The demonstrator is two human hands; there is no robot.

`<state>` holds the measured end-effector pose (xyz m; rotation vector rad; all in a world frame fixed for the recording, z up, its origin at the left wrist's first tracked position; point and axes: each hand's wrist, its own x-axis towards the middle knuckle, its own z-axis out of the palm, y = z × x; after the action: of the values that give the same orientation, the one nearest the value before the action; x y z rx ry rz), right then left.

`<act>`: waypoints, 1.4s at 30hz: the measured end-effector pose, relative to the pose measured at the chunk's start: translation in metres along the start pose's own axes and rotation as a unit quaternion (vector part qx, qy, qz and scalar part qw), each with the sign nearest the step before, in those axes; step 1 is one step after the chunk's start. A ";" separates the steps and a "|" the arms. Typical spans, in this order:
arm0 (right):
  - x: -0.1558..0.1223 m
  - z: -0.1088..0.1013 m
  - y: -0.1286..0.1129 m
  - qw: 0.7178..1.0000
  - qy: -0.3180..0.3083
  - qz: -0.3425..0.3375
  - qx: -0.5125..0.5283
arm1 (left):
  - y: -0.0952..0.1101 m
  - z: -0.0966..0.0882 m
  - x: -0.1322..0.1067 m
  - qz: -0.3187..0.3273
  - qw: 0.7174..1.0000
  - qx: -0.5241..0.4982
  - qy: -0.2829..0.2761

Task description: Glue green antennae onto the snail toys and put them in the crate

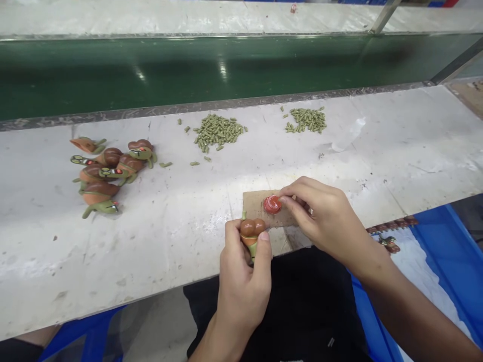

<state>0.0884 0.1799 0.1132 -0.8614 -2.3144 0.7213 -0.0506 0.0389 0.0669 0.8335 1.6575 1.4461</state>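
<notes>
My left hand (pixel 247 274) is wrapped round a small toy figure (pixel 252 229) with a brown two-lobed top, an orange band and green parts. The figure is held upright at the table's front edge. Just past it lies a piece of brown cardboard (pixel 253 201) bearing a glossy red blob (pixel 271 205), which looks like paste or paint. At the blob's right edge, thumb and forefinger of my right hand (pixel 317 208) are pinched together. Whatever sits between those fingertips is too small to make out.
Several similar toy figures (pixel 109 173) lie at the left. Two heaps of short green pegs, a larger pile (pixel 219 131) and a smaller pile (pixel 309 120), stand farther back. A translucent bottle (pixel 349 134) lies to the right. Beyond runs a green belt (pixel 181 75); a blue crate (pixel 449 251) is lower right.
</notes>
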 end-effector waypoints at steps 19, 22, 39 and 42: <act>-0.043 0.019 -0.021 0.847 0.040 0.258 0.462 | 0.003 -0.017 -0.004 0.052 0.988 -0.066 -0.132; -0.043 0.019 -0.021 0.843 0.042 0.257 0.471 | 0.004 -0.016 -0.003 0.060 0.988 -0.054 -0.132; -0.045 0.018 -0.019 0.864 0.023 0.239 0.443 | 0.005 -0.015 -0.003 0.091 0.986 -0.005 -0.142; -0.045 0.017 -0.019 0.872 0.027 0.230 0.431 | 0.005 -0.015 -0.003 0.096 0.985 0.004 -0.142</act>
<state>0.0978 0.1307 0.0995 -0.9478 -1.4429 1.7218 -0.0625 0.0296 0.0728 1.1731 1.3987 1.3738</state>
